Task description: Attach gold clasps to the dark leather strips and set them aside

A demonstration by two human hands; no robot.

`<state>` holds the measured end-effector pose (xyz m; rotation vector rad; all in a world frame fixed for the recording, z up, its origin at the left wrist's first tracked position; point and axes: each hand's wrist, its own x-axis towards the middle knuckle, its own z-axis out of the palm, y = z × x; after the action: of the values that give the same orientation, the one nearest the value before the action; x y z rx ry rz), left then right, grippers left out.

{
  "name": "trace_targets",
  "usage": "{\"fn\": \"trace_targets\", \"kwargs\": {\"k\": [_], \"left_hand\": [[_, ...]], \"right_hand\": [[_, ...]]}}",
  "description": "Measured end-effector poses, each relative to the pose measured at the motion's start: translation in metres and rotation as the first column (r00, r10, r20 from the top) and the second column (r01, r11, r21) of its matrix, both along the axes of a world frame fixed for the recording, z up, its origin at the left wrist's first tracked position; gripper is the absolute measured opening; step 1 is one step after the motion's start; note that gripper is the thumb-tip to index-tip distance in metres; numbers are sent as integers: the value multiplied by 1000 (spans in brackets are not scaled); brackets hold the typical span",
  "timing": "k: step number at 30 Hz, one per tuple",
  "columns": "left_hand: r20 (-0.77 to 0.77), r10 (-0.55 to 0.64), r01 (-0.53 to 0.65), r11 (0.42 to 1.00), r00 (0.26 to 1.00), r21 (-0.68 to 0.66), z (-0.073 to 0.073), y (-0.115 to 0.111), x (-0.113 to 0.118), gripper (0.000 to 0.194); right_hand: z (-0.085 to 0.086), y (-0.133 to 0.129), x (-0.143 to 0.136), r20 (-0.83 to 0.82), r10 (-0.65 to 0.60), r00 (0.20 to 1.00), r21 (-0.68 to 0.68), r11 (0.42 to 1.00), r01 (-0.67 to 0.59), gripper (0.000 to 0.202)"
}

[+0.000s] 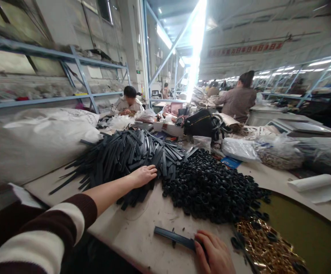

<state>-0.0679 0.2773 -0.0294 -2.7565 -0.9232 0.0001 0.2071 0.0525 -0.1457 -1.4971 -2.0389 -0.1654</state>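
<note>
My left hand [142, 176] reaches over a heap of flat black strips [119, 152], its visible fingers stretched out and touching the strips at the heap's right side; the undersides of the fingers are hidden. Near the front edge of the table, my right hand [215, 253] is closed around one end of a single black strip [173, 238]. The rest of that strip points left, low over the tabletop. Right of the heap lies a large pile of small black loops [208, 182]. Small gold-coloured metal pieces [268, 243] are spread beside my right hand.
A big white sack [39, 140] stands at the left. An olive-green surface [305, 224] lies at the right, with a white paper roll [315, 182] behind it. Farther back are a black bag [201, 123], plastic packages [239, 148] and people at other tables.
</note>
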Motion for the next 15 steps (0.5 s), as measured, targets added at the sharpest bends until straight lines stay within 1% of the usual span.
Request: {"fn": "trace_targets", "kwargs": {"k": [2,3,4,6,8,10,12,15], "left_hand": [[23,40,-39,998,999,-58,-1,-11,-5,30],[43,82,-78,993,996,-87,-2,-14,-4,34],[70,140,-132,986,988,-106,-3,-16,-2,36],[137,292,-275,952,946,-131,-6,-15,7,32],[205,461,-433,886,864,-166,-8,-12,20,29],[256,595,-550,803,762,-229,-10,-9,33,32],[297,681,-604,732,670,-315,-11,-8,42,31],[358,744,-591,667,565,-453,-6,-13,43,29]], "right_hand": [[2,-1,-3,-28,-13,1000,19,1000,13,22],[3,-1,-5,-39,-17,999,27,999,18,23],[4,-1,-6,-46,-18,999,31,999,20,23],[4,-2,-8,-48,-24,999,28,999,25,23],[3,-2,-8,-37,-31,999,27,999,32,23],[0,-1,-7,-12,-15,1000,36,999,15,21],[-3,-1,-6,12,9,1000,36,999,-9,19],[-6,-1,-7,10,-7,1000,12,1000,7,19]]}}
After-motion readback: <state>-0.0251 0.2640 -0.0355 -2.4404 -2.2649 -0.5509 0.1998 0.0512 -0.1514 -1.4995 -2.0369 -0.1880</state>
